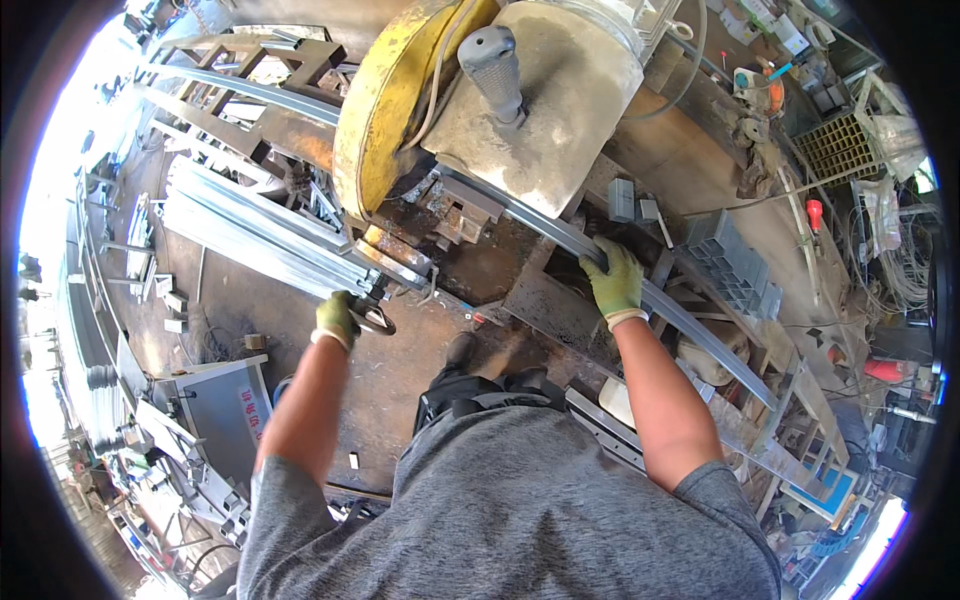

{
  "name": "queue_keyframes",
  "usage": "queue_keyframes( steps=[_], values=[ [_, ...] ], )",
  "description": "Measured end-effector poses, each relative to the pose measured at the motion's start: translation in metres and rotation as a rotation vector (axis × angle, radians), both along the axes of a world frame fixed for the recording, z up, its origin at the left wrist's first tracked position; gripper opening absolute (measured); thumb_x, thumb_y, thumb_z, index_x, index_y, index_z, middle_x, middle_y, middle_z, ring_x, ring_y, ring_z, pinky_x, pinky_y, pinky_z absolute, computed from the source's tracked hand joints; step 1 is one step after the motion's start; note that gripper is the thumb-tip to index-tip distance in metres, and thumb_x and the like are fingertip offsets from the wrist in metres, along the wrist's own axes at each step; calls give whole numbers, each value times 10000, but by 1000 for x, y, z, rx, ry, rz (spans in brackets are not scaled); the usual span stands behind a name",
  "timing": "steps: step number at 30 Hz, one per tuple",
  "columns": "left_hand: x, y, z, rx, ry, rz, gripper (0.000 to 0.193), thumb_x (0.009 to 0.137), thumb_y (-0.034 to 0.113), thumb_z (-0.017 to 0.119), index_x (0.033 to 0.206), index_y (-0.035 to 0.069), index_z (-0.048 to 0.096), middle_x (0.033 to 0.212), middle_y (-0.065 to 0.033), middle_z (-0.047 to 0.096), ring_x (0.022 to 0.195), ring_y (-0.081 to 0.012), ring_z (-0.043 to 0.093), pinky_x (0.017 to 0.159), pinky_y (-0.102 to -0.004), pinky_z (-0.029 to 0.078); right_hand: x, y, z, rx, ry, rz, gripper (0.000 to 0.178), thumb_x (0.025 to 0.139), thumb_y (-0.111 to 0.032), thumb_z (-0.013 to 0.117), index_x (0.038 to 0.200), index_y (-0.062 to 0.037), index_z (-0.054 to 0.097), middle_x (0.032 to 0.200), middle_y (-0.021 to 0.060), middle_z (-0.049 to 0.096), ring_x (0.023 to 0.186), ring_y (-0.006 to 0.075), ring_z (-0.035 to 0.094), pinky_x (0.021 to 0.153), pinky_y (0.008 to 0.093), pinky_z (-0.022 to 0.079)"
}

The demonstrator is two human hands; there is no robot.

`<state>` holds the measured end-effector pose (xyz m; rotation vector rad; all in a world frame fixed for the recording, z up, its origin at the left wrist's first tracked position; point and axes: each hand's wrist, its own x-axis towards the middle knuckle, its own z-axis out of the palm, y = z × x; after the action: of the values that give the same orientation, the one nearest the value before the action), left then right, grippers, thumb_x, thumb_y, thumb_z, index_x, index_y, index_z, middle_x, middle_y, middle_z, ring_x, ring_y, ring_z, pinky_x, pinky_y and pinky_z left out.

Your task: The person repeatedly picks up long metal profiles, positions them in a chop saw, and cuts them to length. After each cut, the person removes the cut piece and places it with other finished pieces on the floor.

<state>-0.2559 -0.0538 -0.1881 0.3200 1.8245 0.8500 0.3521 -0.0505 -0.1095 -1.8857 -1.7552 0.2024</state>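
Note:
In a yellow-green work glove, my right hand (pixel 614 280) is closed over a long grey metal tube (pixel 705 345). The tube slants from the lower right up beneath the cut-off saw. My left hand (pixel 340 316), gloved alike, is closed on a dark handle (pixel 376 318) at the near end of the saw's vise screw (pixel 374 284); its fingers are partly hidden. Above the vise stands the saw's yellow blade guard (pixel 385 110). Beside the guard is a dusty, pale housing (pixel 560 100) with an upright grey grip (pixel 493 72). The blade itself is hidden.
A bundle of long shiny tubes (pixel 255 230) lies left of the saw. Short square tube pieces (pixel 730 262) are stacked at right, near a metal support frame (pixel 800 400). A grey cabinet (pixel 225 410) stands at lower left. Cables (pixel 900 260) hang at far right.

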Motion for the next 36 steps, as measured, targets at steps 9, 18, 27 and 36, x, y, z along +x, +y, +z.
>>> queue_keyframes(
  steps=[9,18,27,36],
  values=[
    [69,-81,32,247,197,-137,629,1204,374,881,1705,71,649,1156,-35,797,915,-132,739,736,-333,577,2,0,-7,-25,-1,-27,525,996,-398,990,1455,-188,849,1410,138,872,1325,459,778,1165,614,572],
    [-61,31,2,-230,-407,-122,414,1152,534,763,1115,127,828,947,-67,868,707,-276,764,588,-417,567,2,1,-4,12,-19,-10,516,999,-425,976,1449,-205,851,1355,130,867,1290,458,773,1148,627,574],
    [117,-70,-2,591,326,164,688,1176,308,826,1745,41,547,1259,-117,819,1083,-201,795,1001,-385,667,-1,-1,-1,-24,-46,-32,513,1025,-438,953,1451,-173,850,1363,146,865,1295,469,771,1136,633,577],
    [-62,30,17,-237,-347,23,684,1109,820,770,981,148,755,819,-49,760,619,-260,655,531,-371,441,-2,-2,4,-75,-20,-34,493,1010,-394,978,1432,-172,853,1411,124,877,1336,445,784,1175,598,578]
  ],
)
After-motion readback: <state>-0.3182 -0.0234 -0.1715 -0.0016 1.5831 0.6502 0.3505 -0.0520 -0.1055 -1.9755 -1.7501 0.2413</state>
